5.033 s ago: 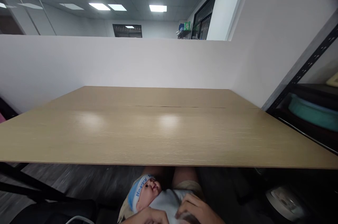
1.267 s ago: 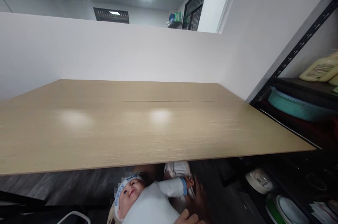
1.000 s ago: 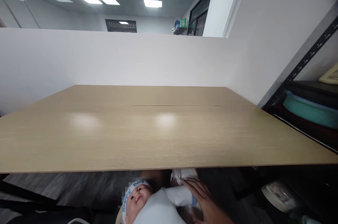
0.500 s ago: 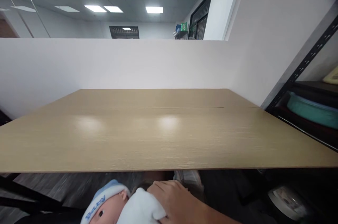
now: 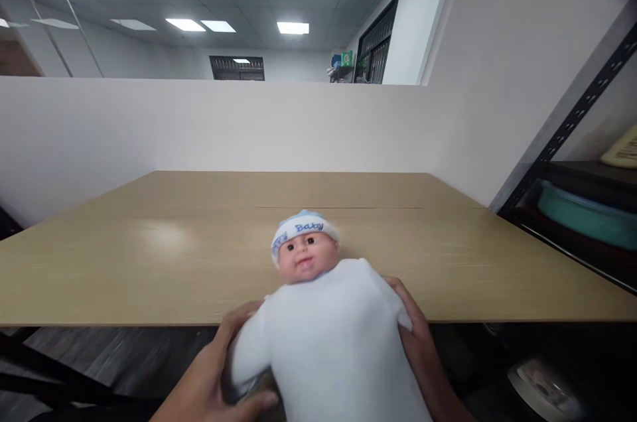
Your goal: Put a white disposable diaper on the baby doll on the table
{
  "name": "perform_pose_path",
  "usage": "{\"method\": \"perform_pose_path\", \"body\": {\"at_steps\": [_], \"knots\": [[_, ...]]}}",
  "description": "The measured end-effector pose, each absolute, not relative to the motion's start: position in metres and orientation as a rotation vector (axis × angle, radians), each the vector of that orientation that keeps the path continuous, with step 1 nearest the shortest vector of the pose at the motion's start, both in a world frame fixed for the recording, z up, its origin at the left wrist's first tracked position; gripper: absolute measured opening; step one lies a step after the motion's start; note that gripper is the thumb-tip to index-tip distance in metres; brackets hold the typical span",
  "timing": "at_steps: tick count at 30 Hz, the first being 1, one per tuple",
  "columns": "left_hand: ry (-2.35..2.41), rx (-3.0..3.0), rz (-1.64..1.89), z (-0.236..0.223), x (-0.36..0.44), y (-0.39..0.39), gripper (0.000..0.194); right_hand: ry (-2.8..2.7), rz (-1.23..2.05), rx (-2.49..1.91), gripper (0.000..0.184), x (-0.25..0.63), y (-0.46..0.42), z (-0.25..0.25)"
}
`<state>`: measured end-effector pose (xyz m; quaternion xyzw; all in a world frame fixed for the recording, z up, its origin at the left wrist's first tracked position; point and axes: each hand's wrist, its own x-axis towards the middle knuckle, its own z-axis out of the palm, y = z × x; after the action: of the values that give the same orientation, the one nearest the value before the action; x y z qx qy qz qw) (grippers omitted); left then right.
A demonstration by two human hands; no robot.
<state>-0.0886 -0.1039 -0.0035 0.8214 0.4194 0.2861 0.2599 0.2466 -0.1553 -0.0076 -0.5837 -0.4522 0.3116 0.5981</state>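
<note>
A baby doll (image 5: pixel 323 336) in a white suit and a blue-and-white cap is held upright in front of me, its head above the near edge of the wooden table (image 5: pixel 149 263). My left hand (image 5: pixel 219 375) grips the doll's side and arm from the left. My right hand (image 5: pixel 418 342) wraps around its other side. The doll faces me; its lower body is cut off by the bottom of the view.
A white partition (image 5: pixel 149 123) runs behind the table. A black metal shelf rack (image 5: pixel 572 137) stands at the right, holding a teal basin (image 5: pixel 587 213) and a plate-like item (image 5: pixel 542 389) low down. Dark floor lies under the table.
The doll lay below the table edge on my lap, with my right hand over it. Now both hands have lifted it upright, its head above the table's edge.
</note>
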Motion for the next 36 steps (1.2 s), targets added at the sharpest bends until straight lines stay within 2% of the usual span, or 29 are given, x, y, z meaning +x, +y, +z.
{"method": "perform_pose_path", "body": {"at_steps": [3,6,8,11,14,20,29,36], "knots": [[1.084,2.187,0.692,0.016,-0.062,-0.060,0.068,-1.149,0.734,-1.502,0.051,0.267,-0.129,0.005],[1.037,2.176,0.656,0.028,-0.046,-0.030,0.057,-1.421,0.510,-1.738,0.041,0.298,-0.115,0.005],[1.006,2.184,0.611,0.030,-0.042,-0.020,0.054,-1.606,0.385,-1.834,0.032,0.317,-0.115,-0.002],[1.005,2.205,0.533,0.025,-0.041,-0.011,0.058,-1.762,0.304,-1.874,0.027,0.334,-0.123,-0.017],[1.059,2.225,0.444,0.017,-0.044,-0.003,0.062,-1.792,0.210,-1.874,0.029,0.343,-0.130,-0.032],[1.312,2.354,0.308,0.001,-0.054,0.022,0.033,-1.734,0.259,-1.909,0.042,0.355,-0.112,-0.061],[1.351,2.509,0.286,-0.010,-0.044,0.114,0.037,-1.792,0.310,-1.827,0.042,0.374,-0.018,-0.070],[1.420,2.607,0.301,-0.017,-0.020,0.192,0.041,-1.901,0.259,-1.755,0.035,0.406,0.070,-0.076]]}}
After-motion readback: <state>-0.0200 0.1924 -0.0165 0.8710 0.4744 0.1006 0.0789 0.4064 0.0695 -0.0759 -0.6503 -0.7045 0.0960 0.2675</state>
